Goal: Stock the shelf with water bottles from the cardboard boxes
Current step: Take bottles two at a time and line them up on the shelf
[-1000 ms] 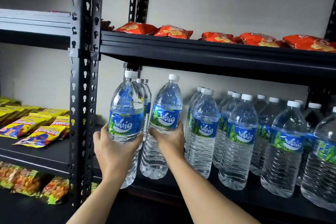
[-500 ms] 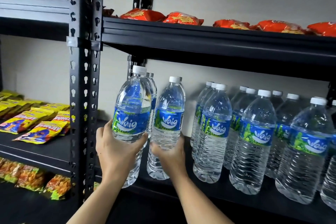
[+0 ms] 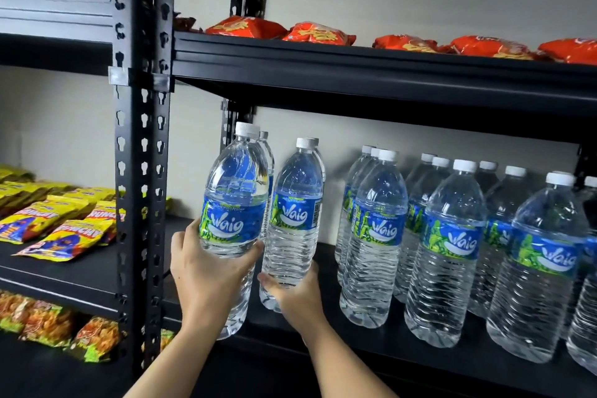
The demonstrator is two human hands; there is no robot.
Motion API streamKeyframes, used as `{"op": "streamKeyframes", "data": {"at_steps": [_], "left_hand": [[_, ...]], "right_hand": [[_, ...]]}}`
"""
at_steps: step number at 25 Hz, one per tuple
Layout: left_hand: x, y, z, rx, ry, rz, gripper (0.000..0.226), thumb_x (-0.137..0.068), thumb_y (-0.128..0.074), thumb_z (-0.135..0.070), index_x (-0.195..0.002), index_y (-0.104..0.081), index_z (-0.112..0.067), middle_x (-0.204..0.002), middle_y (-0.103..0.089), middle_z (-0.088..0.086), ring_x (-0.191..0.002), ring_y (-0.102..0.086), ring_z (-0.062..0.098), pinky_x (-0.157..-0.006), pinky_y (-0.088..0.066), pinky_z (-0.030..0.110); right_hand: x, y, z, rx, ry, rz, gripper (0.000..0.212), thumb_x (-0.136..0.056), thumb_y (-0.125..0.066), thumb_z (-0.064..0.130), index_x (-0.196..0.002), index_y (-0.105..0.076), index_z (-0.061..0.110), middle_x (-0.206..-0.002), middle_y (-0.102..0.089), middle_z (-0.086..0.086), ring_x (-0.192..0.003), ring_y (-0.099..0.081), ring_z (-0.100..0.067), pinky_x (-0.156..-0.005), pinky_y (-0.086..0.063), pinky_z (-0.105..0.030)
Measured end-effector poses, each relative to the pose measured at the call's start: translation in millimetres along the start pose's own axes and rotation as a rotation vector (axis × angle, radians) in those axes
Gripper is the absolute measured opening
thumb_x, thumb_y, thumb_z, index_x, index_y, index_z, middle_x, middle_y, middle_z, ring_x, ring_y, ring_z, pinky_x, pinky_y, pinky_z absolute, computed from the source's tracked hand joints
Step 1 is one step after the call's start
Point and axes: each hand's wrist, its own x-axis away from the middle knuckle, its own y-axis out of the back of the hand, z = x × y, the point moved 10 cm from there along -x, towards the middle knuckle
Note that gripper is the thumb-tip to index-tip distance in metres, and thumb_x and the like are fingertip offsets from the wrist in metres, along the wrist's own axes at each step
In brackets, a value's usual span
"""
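Writing on both blue labels [image 3: 232,223] is reading "Waig" as my left hand [image 3: 206,271] is gripping one clear plastic water bottle [image 3: 235,178] and my right hand [image 3: 295,296] a second bottle [image 3: 295,255].

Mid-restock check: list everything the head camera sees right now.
Left-held bottle: one, clear with blue label, left end of bottle shelf.
Right-held bottle: one, same, just right of it.
Standing bottles: at least ten, clear with blue labels, same shelf, further right.
Red snack bags: at least five, red-orange, upper shelf.
Yellow snack bags: several, yellow, left rack.
Orange snack bags: several, orange and green, left rack, lower level.
Racks: apparently two, black, joined side by side.
Left hand: grips left-held bottle.
Right hand: grips right-held bottle.
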Motion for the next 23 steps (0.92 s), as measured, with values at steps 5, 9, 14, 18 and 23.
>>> {"op": "streamKeyframes", "data": {"at_steps": [5, 9, 14, 18, 23], "left_hand": [[-3.3, -3.6, -3.4, 0.041, 0.012, 0.006, 0.087, -0.061, -0.093, -0.035, -0.134, -0.052, -0.011, -0.108, -0.041, -0.006, -0.120, -0.046, 0.021, -0.094, -0.031, 0.026], [-5.5, -5.9, -0.7, 0.050, 0.026, 0.008, 0.089, -0.061, -0.093, -0.034, -0.136, -0.052, -0.011, -0.109, -0.040, -0.006, -0.121, -0.045, 0.020, -0.093, -0.029, 0.024], [-7.1, -9.0, 4.3, 0.018, 0.037, 0.016, 0.090, -0.062, -0.093, -0.036, -0.137, -0.051, -0.011, -0.112, -0.043, -0.004, -0.120, -0.044, 0.019, -0.095, -0.030, 0.026], [-11.8, -12.8, 8.7, 0.001, 0.023, 0.012, 0.086, -0.062, -0.093, -0.034, -0.135, -0.052, -0.012, -0.109, -0.042, -0.006, -0.101, -0.036, 0.004, -0.089, -0.025, 0.017], [-32.7, -22.8, 17.2, -0.019, 0.045, 0.013, 0.087, -0.064, -0.091, -0.037, -0.136, -0.049, -0.011, -0.123, -0.047, 0.005, -0.107, -0.039, 0.009, -0.096, -0.029, 0.021]], "right_hand": [[13.4, 2.3, 22.6, 0.023, -0.032, 0.166, 0.064, -0.073, -0.086, 0.044, -0.115, -0.039, 0.037, -0.125, -0.057, 0.016, -0.118, -0.055, -0.005, -0.105, -0.036, -0.022], [15.8, -0.8, 30.7, 0.014, -0.027, 0.273, 0.044, -0.085, -0.078, 0.031, -0.096, -0.037, 0.040, -0.117, -0.047, 0.027, -0.108, -0.049, 0.001, -0.097, -0.031, -0.016], [14.2, 4.9, 19.7, 0.181, -0.004, 0.329, 0.028, -0.084, -0.077, 0.034, -0.093, -0.051, 0.041, -0.102, -0.060, 0.027, -0.096, -0.058, 0.013, -0.087, -0.043, -0.008], [14.3, 16.1, 15.2, 0.268, 0.069, 0.220, 0.032, -0.074, -0.082, 0.043, -0.091, -0.056, 0.047, -0.091, -0.067, 0.027, -0.083, -0.058, 0.024, -0.071, -0.042, 0.000], [10.5, 16.3, 11.4, 0.314, 0.063, 0.178, 0.037, -0.071, -0.083, 0.049, -0.093, -0.053, 0.048, -0.092, -0.066, 0.028, -0.089, -0.059, 0.017, -0.079, -0.043, -0.010]]}}
